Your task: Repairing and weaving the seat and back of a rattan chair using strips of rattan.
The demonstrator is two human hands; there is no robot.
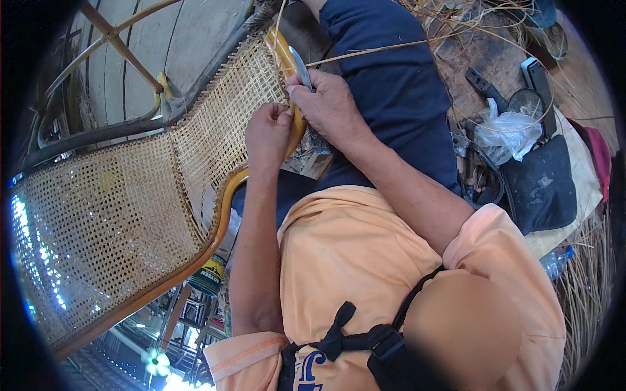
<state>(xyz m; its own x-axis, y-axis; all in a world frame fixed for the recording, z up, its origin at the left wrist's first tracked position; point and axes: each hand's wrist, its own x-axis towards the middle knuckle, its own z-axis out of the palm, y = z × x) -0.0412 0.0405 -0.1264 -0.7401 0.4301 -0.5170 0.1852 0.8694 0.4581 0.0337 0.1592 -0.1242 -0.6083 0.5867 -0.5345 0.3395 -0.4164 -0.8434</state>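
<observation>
A woven cane chair panel (225, 98), set in a curved wooden frame (225, 205), lies across the left side. My left hand (268, 135) rests at the weave's right edge, fingertips pinched together; whatever they hold is too small to make out. Just right of it, my right hand (331, 107) is closed round a knife (300, 67) with a narrow metal blade that points up along the frame. A long pale cane strand (372, 49) stretches from beside the blade across my dark-trousered leg. The knife's handle is hidden in my palm.
Loose cane strands (469, 26) lie tangled at the upper right. A clear plastic bag (512, 130), a black pouch (541, 186) and hand tools (486, 85) lie right of my leg. A tin can (207, 277) stands below the frame; wooden slats (140, 55) show behind it.
</observation>
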